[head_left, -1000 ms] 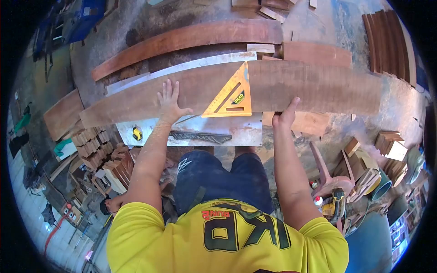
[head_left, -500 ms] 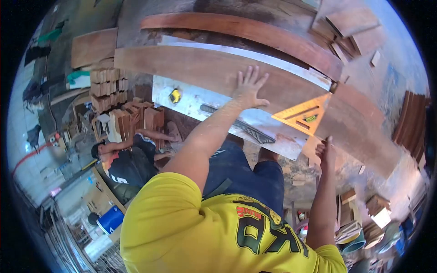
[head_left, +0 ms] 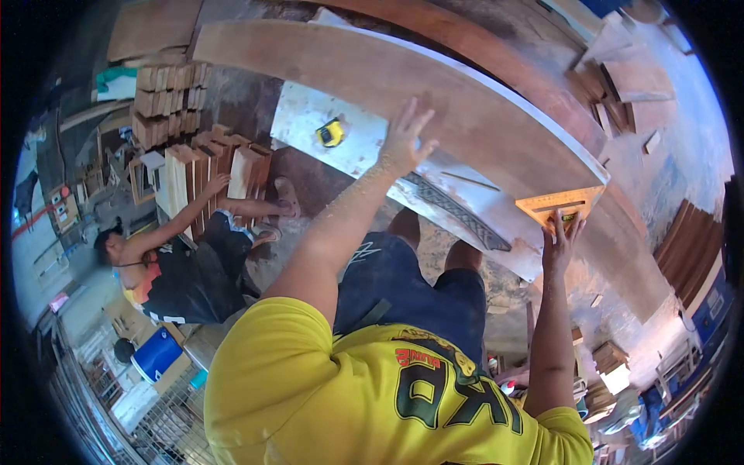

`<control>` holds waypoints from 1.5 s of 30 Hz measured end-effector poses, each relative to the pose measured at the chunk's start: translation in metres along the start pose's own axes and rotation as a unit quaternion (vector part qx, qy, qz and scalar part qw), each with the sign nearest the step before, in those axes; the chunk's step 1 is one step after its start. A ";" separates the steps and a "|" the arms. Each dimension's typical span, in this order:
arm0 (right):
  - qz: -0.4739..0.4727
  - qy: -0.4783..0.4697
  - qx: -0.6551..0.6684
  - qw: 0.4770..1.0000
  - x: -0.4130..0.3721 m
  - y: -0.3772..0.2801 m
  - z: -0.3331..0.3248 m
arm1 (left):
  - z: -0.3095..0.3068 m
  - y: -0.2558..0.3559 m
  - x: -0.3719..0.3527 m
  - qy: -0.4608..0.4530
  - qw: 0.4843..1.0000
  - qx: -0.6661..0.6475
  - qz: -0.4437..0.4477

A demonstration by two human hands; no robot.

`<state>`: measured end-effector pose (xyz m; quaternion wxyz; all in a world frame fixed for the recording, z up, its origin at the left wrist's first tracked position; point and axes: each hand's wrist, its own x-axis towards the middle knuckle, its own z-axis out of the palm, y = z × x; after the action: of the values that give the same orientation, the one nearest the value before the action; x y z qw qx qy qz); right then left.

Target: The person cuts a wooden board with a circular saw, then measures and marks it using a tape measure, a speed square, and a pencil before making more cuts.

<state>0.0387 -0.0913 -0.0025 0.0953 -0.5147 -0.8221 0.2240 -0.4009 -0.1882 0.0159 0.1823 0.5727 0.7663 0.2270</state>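
A long brown wooden board (head_left: 349, 70) stretches across the white work surface (head_left: 302, 116). My left hand (head_left: 407, 139) is open with fingers spread, its fingertips at the board's near edge. My right hand (head_left: 563, 232) grips the lower part of an orange speed square (head_left: 562, 203), which lies across the board toward its right part. Between my hands, a thin pencil-like stick (head_left: 470, 180) rests on the white surface. A dark strip with a lattice pattern (head_left: 457, 211) lies along the near edge, and a yellow tape measure (head_left: 331, 132) sits to the left.
Another person (head_left: 194, 271) sits low at the left, beside stacked wood blocks (head_left: 167, 101). Behind the board runs a reddish plank (head_left: 480, 54). Brown wood pieces (head_left: 686, 248) stand at the right, and offcuts (head_left: 639, 81) lie on the floor at the upper right.
My right hand has moved up from below the speed square onto it. My left hand has drawn back from the board's face toward its near edge. The view has shifted.
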 end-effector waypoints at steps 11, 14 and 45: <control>-0.021 0.000 0.004 1.000 0.023 -0.057 0.041 | -0.097 -0.201 -0.066 -0.100 0.988 0.057 -0.104; -0.018 0.002 -0.013 1.000 0.030 -0.059 0.031 | -0.087 -0.209 -0.067 -0.098 0.988 0.091 -0.073; 0.069 0.054 -0.048 0.995 -0.005 -0.024 0.011 | 0.125 0.190 0.062 -0.292 0.860 0.160 0.386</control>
<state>0.0175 -0.1080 -0.0002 0.0985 -0.5853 -0.7883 0.1621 -0.2000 -0.0654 0.0168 0.2008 0.8842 0.4211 -0.0241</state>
